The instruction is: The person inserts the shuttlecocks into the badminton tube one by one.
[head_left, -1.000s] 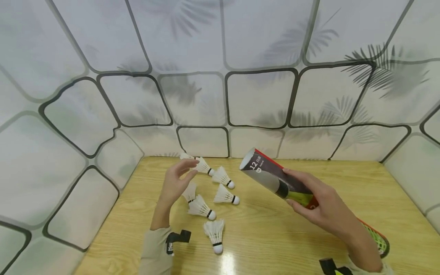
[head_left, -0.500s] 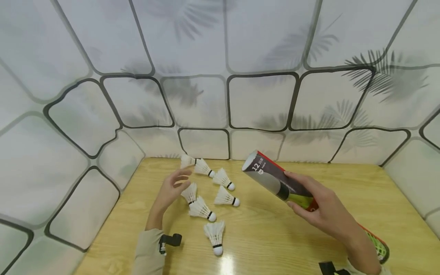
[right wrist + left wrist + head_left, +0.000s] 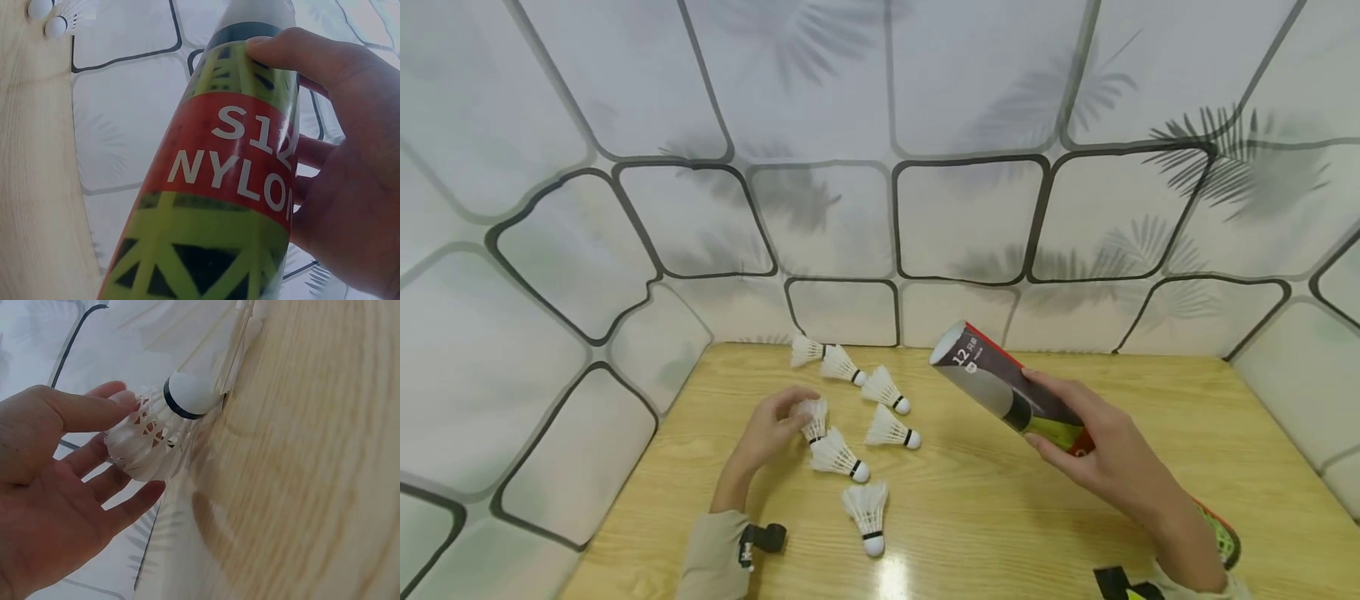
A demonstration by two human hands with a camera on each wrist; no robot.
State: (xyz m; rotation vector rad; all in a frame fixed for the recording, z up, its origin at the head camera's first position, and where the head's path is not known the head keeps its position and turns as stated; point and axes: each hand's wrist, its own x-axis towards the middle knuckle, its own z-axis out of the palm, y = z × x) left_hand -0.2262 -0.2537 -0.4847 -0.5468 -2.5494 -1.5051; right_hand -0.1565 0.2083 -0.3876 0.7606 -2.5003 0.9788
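Note:
My left hand (image 3: pixel 767 429) is at the feather end of a white shuttlecock (image 3: pixel 815 421), thumb on the near side and fingers round the far side. In the left wrist view, thumb and fingertips close about the skirt of that shuttlecock (image 3: pixel 137 450), its cork pointing away from the palm. Right against it lies a second shuttlecock (image 3: pixel 837 457). My right hand (image 3: pixel 1108 450) grips a printed shuttlecock tube (image 3: pixel 992 379), tilted with its open mouth up and to the left. Red and green bands of the tube (image 3: pixel 212 144) fill the right wrist view.
More shuttlecocks lie on the wooden table (image 3: pixel 985 517): one near the front (image 3: pixel 867 510), one in the middle (image 3: pixel 891 427), and several toward the back, such as this one (image 3: pixel 842 365). A patterned cloth wall (image 3: pixel 970 217) rises behind and on both sides.
My left hand has drawn back from the far shuttlecocks and come down to the feather end of a nearer one. The right hand holds the tube almost unchanged.

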